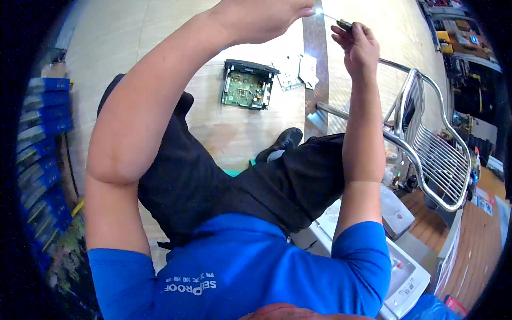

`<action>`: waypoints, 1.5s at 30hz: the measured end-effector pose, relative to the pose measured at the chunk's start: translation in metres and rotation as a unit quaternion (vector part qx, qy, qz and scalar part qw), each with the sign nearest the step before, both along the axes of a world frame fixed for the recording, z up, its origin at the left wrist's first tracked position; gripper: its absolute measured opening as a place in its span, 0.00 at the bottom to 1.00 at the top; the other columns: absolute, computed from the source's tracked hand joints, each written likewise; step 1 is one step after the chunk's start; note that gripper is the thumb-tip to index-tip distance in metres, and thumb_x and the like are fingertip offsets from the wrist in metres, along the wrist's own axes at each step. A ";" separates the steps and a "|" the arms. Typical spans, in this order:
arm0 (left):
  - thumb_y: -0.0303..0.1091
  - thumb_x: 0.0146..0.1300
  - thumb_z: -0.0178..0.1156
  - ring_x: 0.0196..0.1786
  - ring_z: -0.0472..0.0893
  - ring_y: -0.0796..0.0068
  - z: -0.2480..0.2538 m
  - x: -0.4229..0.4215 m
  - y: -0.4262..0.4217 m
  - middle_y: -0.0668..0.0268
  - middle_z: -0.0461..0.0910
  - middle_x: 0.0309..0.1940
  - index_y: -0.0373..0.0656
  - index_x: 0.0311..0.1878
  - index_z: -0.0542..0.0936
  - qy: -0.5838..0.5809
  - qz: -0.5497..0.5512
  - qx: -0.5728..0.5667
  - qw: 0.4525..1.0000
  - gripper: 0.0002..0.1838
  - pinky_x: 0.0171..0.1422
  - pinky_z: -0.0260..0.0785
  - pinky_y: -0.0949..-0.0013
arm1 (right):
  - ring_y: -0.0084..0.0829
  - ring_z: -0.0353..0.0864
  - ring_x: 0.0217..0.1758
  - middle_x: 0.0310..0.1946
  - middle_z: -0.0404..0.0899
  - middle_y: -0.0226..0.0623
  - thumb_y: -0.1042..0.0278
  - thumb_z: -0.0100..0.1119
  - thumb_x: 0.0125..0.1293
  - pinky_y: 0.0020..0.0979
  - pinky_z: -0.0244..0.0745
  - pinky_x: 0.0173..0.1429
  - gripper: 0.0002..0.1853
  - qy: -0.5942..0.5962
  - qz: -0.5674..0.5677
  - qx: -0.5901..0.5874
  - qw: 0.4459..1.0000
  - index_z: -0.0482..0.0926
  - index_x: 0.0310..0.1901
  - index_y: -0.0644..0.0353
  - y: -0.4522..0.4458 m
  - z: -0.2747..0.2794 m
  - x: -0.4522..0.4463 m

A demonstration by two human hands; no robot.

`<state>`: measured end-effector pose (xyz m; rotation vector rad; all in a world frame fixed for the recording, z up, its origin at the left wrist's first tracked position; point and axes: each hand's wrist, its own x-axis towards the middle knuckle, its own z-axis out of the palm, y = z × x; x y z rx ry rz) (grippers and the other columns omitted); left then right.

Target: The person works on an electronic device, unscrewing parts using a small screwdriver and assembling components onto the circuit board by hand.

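My right hand (361,48) is raised at the top of the view, its fingers closed around the dark handle of a screwdriver (345,25). The thin shaft points left, toward a bright glint near my left fingertips. My left hand (261,20) is partly cut off by the upper edge. Its fingers are pressed together close to the screwdriver's tip; what they pinch, if anything, is too small to make out. Below both hands, an opened electronic unit (246,89) with a green circuit board and black frame lies on the floor. Pale flat metal pieces (308,71) lie beside it.
A chrome metal-slat chair (434,152) stands to the right. Blue stacked bins (45,160) line the left side. A white box-like item (405,277) is at lower right, close to my right arm. My shoe (288,141) rests below the electronic unit.
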<state>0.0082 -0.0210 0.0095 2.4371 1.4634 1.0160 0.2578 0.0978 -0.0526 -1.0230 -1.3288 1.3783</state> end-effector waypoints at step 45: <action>0.37 0.58 0.63 0.43 0.80 0.52 -0.061 -0.007 -0.009 0.55 0.79 0.34 0.40 0.46 0.77 0.141 -0.041 -0.207 0.967 0.15 0.50 0.72 0.56 | 0.50 0.82 0.49 0.43 0.83 0.52 0.66 0.58 0.60 0.44 0.75 0.55 0.12 -0.702 0.147 -0.044 0.696 0.83 0.41 0.63 0.018 -0.380 0.094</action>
